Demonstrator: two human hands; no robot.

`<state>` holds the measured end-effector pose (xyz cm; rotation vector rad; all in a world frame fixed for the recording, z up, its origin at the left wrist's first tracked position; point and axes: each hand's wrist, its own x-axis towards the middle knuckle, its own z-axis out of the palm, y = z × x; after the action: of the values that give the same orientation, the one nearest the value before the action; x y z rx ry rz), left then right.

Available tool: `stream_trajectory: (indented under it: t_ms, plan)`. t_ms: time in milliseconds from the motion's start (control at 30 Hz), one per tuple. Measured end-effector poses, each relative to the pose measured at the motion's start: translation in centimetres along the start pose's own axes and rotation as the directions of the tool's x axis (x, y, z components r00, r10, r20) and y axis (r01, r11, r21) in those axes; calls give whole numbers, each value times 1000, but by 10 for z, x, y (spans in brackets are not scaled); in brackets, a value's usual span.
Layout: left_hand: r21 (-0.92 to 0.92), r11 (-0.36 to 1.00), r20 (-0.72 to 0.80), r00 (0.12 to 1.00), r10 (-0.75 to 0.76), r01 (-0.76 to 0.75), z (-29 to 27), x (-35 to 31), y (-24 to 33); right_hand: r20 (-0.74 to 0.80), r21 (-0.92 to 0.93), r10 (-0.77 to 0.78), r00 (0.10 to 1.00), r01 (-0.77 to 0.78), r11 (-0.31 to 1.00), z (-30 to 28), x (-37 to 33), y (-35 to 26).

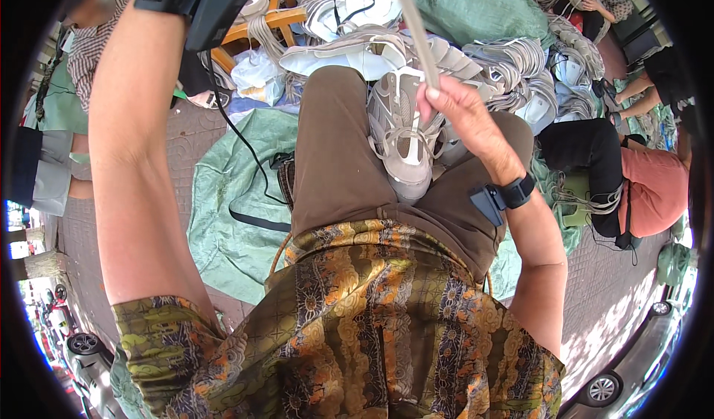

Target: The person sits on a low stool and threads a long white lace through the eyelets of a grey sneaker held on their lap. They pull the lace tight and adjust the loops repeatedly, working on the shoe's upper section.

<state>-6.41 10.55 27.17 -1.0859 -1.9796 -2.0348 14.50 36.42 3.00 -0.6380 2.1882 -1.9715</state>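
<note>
A grey and beige sneaker [410, 167] rests between my thighs, its toe toward me and part of its lacing crossed over the tongue. My right hand [465, 114] is above the shoe's side, thumb and fingers pinched on a flat beige shoelace [416, 28]. The lace runs taut upward and leaves the picture at the top edge. My left arm [137, 136] is raised high on the left, with a black device [201, 2] near the wrist. The left hand itself lies beyond the upper edge, so its fingers are hidden.
Stacks of grey-white shoe uppers [513, 58] lie ahead, beside an orange wooden stool [279, 21] and a white plastic bag [256, 77]. Green sheeting [238, 173] spreads under me, a black cable [242, 132] across it. Other people sit on both sides, one in pink [654, 184].
</note>
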Motion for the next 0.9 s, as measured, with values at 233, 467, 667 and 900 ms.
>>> stream_trajectory:
  t_ms: [233,467,667,900]
  plan:
    - [759,651,-37,998,48,-3,71,-136,-59,-46,351,277,960,-244,904,-14,0,42]
    - [567,652,635,772,45,-504,175,-287,-115,-41,342,368,929,-333,879,6,34,18]
    - [606,740,606,772,-192,-292,192,-315,-147,-30,289,430,902,-404,868,10,34,17]
    - [608,745,623,747,-233,-275,187,-330,-163,-141,354,394,908,-325,877,8,45,-13]
